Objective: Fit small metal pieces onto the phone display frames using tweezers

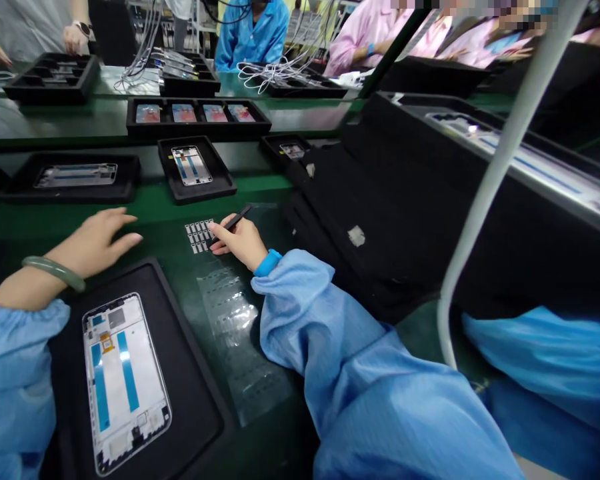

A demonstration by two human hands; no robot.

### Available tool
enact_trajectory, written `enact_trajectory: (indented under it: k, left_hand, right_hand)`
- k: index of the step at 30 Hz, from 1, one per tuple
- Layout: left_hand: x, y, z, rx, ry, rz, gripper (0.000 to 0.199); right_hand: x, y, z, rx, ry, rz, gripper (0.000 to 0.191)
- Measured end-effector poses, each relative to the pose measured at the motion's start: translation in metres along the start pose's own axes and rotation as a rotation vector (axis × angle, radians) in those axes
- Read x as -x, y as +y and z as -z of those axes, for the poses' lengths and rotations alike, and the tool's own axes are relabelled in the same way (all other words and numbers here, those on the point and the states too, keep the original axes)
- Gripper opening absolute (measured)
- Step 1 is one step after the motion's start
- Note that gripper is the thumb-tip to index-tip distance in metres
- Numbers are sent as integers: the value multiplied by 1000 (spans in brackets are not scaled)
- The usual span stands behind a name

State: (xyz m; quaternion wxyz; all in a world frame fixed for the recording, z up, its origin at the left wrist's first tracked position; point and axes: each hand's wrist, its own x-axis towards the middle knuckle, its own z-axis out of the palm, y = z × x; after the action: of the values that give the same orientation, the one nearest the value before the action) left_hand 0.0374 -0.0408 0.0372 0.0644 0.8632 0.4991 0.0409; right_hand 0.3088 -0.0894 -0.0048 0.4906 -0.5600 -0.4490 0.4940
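Note:
My right hand [243, 241] is closed round a pair of dark tweezers [239, 217], their tips low over a clear sheet of small grey stickers [198, 235]. My left hand [97, 243] hovers above the far left edge of a black tray [190, 393], holding nothing, with thumb and fingers apart. In that tray lies a phone frame [117, 387], its inner side up, with two blue strips and a small orange flex cable. A clear plastic sheet [240, 347] with rows of marks runs along the green bench, right of the tray.
Black trays with phone frames [193, 165] [77, 175] stand farther back. Behind them, a long tray holds several coloured panels [184, 113]. Stacked black trays [360, 200] and a pale curved tube [500, 173] rise at the right. People sit across the line.

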Motion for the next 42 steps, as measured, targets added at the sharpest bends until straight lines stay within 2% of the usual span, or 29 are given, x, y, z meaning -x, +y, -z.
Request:
enact_trajectory:
  k: [2,4,6,9,15,19,23,26,28,31,33,35,38,42]
  left_hand:
    - [0,34,-6,41,-97,-220,64]
    - [1,64,-13,39,-190,-332,58]
    - [3,85,-18,5,-247,-359,54]
    - [9,97,-20,-18,-268,-348,49]
    - [27,100,-21,-42,-161,-331,44]
    - [29,101,-25,-17,-127,-338,43]
    - [27,99,-26,12,-141,-326,41]
    - [30,97,-18,110,-106,-308,39]
    - [36,97,-8,273,-16,-229,39]
    - [53,97,9,563,116,18,35]
    - [67,96,18,693,144,173,30]
    - [79,91,22,757,150,261,28]
    - [93,80,20,759,122,311,27]
    - [104,70,17,759,21,292,29]
  right_hand:
    - [0,1,0,15,-6,4,29]
    - [0,1,-1,16,-14,7,29]
    - [1,0,-2,0,-34,8,28]
    - [3,-2,-6,-44,-82,-16,26]
    - [8,-4,-11,-21,-83,-49,23]
    - [9,-8,-13,-33,-83,-92,17]
    - [9,-19,-11,-172,-97,-151,14]
    - [17,-31,-11,-328,-141,-124,12]
    - [25,-39,-17,-417,-177,-68,14]
    - [42,-49,-36,-478,-241,-19,20]
    - [52,-54,-51,-481,-287,2,24]
    - [58,-59,-64,-454,-331,43,26]
    - [64,-62,-78,-361,-390,134,26]
    - [67,-62,-88,-267,-493,187,31]
